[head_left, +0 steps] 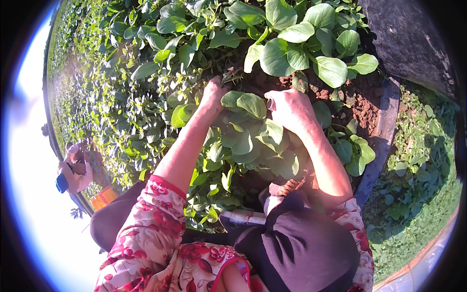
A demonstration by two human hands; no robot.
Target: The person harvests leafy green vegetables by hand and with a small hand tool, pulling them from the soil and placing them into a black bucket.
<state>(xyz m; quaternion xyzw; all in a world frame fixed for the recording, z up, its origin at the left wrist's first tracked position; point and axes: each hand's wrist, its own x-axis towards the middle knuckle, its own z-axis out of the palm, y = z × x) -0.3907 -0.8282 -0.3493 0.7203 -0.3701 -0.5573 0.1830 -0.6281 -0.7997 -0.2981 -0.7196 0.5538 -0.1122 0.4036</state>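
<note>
Dense low greenery [131, 102] spread away to the left of my left hand and out ahead of it. A dark sheet [413, 39] lay beyond my right hand, off to its right, and nearer on that same side a dark edging strip [388, 107] ran past reddish soil [362, 107]. Broad-leaved plants [278, 57] stood just ahead of my right hand, and another leafy clump [252, 104] rose between both hands and back toward me. My dark-clothed knee [306, 243] was behind my right hand. Well apart from my left hand, far to its left, was another person [80, 170] (the blue cap caught my eye), near something orange [103, 198].

My right hand [292, 109] was curled inward beside that clump; I couldn't tell whether it gripped anything. My left hand [214, 95] reached into the plants, its fingertips at some thin stems [232, 77], the smallest things there; its grip I couldn't tell.
</note>
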